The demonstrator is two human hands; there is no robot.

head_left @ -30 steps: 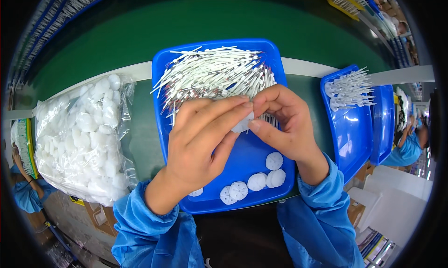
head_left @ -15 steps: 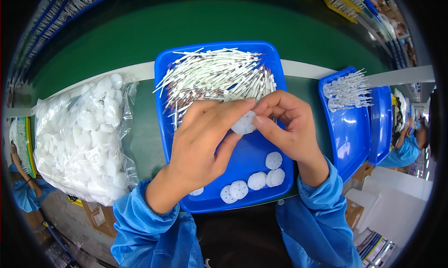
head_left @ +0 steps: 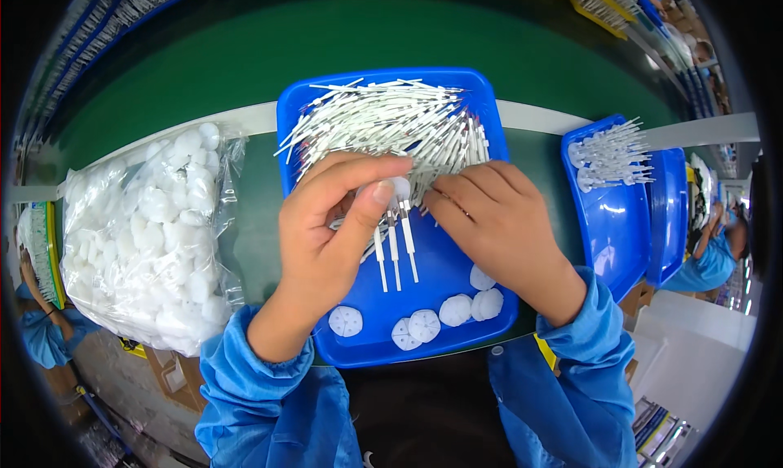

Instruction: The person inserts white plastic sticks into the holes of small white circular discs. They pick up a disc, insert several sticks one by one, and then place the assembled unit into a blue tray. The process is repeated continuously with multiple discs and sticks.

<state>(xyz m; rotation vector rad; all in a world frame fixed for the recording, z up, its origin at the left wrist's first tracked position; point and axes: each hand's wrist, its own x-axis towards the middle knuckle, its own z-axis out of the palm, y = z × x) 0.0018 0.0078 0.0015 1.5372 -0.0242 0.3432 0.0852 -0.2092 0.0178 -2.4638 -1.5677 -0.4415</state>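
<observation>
My left hand point(head_left: 326, 231) pinches a small white plastic disc point(head_left: 400, 188) between thumb and forefinger, over the blue tray point(head_left: 424, 355). Three thin white rods point(head_left: 393, 244) with narrower tips hang down from the disc. To its right, my right hand point(head_left: 497, 223) has its fingers curled downward at the edge of a pile of similar rods point(head_left: 379, 125) in the tray's far part. Its fingertips are partly hidden, so whatever they grip does not show. Along the tray's near side lie several flat white discs point(head_left: 424, 325) with small marks.
A clear plastic bag point(head_left: 151, 240) full of white discs lies at the left. On the right stands a second blue tray point(head_left: 608, 231) with finished-looking bunches of rods on discs point(head_left: 610, 156), another blue tray point(head_left: 670, 215) beside it. Co-workers' blue sleeves point(head_left: 710, 260) appear at both sides.
The disc in my left hand has tipped over, and rods now show hanging from it. My right hand has left the disc and moved down to the rod pile. The tray has shifted slightly right.
</observation>
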